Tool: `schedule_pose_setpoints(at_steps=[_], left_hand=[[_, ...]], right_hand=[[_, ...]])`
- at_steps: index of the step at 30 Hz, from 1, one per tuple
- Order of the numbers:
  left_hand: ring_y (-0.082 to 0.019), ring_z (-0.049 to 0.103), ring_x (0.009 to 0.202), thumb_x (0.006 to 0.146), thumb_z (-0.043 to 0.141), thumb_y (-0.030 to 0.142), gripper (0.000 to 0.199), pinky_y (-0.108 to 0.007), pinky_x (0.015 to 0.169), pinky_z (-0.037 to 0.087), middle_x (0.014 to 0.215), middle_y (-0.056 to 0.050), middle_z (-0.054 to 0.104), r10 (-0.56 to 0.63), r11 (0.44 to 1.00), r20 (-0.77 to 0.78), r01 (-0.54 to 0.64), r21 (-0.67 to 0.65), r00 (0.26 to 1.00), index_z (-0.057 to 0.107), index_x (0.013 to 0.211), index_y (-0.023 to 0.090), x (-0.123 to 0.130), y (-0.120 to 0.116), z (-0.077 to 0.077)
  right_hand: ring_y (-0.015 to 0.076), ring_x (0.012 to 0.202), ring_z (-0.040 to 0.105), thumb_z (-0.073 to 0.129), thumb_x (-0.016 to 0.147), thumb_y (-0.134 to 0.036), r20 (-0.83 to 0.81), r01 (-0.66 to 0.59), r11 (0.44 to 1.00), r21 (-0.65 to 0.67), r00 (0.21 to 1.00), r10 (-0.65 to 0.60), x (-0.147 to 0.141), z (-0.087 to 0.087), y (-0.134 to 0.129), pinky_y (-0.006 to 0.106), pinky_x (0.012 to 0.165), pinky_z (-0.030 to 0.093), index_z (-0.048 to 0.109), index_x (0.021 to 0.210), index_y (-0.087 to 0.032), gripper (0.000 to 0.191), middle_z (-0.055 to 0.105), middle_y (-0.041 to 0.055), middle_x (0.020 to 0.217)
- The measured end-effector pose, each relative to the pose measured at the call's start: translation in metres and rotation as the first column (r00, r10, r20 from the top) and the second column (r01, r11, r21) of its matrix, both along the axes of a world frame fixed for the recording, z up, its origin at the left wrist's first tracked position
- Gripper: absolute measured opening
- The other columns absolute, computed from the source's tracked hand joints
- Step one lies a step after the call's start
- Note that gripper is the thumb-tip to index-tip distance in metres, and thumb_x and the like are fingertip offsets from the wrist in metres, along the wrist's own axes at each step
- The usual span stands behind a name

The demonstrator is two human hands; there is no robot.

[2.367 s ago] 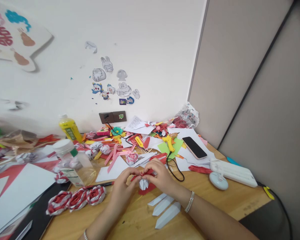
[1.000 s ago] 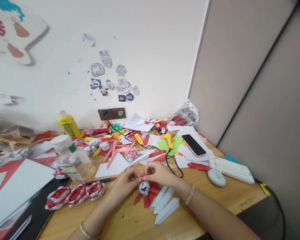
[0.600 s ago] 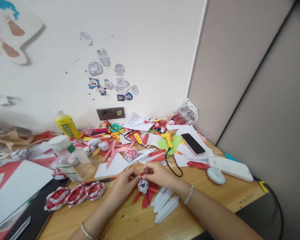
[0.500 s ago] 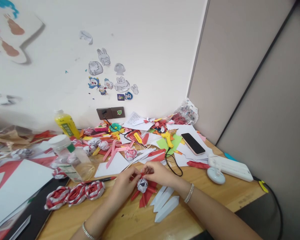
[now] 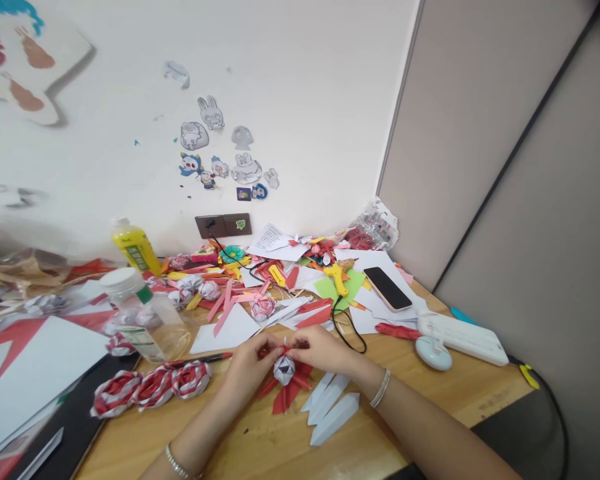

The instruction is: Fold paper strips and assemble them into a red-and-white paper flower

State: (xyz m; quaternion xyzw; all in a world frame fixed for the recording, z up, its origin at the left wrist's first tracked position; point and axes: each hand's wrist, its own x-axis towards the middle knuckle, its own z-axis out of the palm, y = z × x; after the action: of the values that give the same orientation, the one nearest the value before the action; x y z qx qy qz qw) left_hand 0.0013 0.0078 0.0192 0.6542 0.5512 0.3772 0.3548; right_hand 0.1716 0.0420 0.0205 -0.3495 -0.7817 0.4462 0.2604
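My left hand [image 5: 257, 357] and my right hand [image 5: 314, 345] meet near the table's front middle, fingertips pinched on the red top of a small white paper ball [image 5: 284, 371]. Red folded paper strips [image 5: 286, 399] fan out beneath and around the ball. Just right of it, several white folded strips [image 5: 335, 417] lie on the wooden table. Three red-and-white twisted paper rosettes [image 5: 153, 388] rest in a row to the left of my left hand. Behind them lies a dark pen with red parts [image 5: 215, 358].
A clear jar [image 5: 140, 320] and a yellow bottle [image 5: 136, 248] stand at the left. Coloured paper scraps cover the back, with a yellow glue gun [image 5: 337, 279] and its cable. A phone [image 5: 387, 288] and a white power strip [image 5: 465, 337] lie at the right.
Both hands keep their pinch at the ball's top. The red strips under it have turned slightly, and the whole view has shifted a little.
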Motion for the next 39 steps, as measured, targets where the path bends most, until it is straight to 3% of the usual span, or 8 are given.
schedule_pose_setpoints(at_steps=[10,17,22,29,39], left_hand=[[-0.017,0.059,0.065,0.072,0.057,0.029,0.013,-0.025,0.060,0.045,0.069,-0.003,0.067,0.018,1.000,0.035,-0.019,0.009,0.999,0.063,0.071,0.017,-0.001,0.000,0.005],[-0.015,0.058,0.064,0.068,0.062,0.032,0.018,-0.025,0.057,0.044,0.070,-0.001,0.065,-0.060,0.988,0.204,0.087,-0.129,0.977,0.061,0.076,0.016,-0.007,0.005,0.003],[-0.013,0.057,0.060,0.060,0.071,0.030,0.021,-0.024,0.058,0.044,0.065,0.001,0.063,-0.159,0.942,0.293,0.234,-0.240,0.943,0.060,0.072,0.016,-0.014,0.007,0.008],[-0.013,0.058,0.063,0.059,0.072,0.031,0.023,-0.024,0.060,0.045,0.067,0.002,0.063,-0.151,0.932,0.339,0.248,-0.263,0.929,0.061,0.072,0.016,-0.016,0.006,0.009],[-0.013,0.057,0.058,0.060,0.069,0.028,0.017,-0.024,0.055,0.044,0.063,0.001,0.064,-0.145,0.959,0.219,0.191,-0.210,0.965,0.059,0.066,0.016,-0.010,0.002,0.016]], right_hand=[[0.0082,0.054,0.041,0.047,0.081,-0.022,0.187,-0.077,0.956,0.283,0.982,0.024,0.002,0.014,-0.004,0.019,0.049,0.026,0.050,0.058,-0.016,0.024,0.047,-0.0040,0.055],[0.0082,0.055,0.044,0.052,0.077,-0.023,0.028,-0.041,0.993,0.110,0.999,0.038,0.000,0.007,-0.002,0.017,0.049,0.031,0.057,0.065,-0.015,0.015,0.051,-0.0036,0.060],[0.0081,0.056,0.043,0.054,0.077,-0.025,-0.012,-0.063,0.992,0.106,0.998,0.065,0.000,0.010,-0.003,0.018,0.050,0.031,0.058,0.063,-0.014,0.018,0.050,-0.0037,0.058],[0.0087,0.059,0.046,0.053,0.077,-0.023,-0.042,-0.091,0.991,0.103,0.995,0.095,0.000,0.009,-0.003,0.017,0.053,0.033,0.058,0.065,-0.014,0.016,0.053,-0.0029,0.061],[0.0095,0.060,0.047,0.055,0.077,-0.023,0.061,-0.088,0.982,0.168,0.995,0.079,0.001,0.012,-0.004,0.018,0.053,0.034,0.061,0.066,-0.013,0.015,0.057,-0.0017,0.064]])
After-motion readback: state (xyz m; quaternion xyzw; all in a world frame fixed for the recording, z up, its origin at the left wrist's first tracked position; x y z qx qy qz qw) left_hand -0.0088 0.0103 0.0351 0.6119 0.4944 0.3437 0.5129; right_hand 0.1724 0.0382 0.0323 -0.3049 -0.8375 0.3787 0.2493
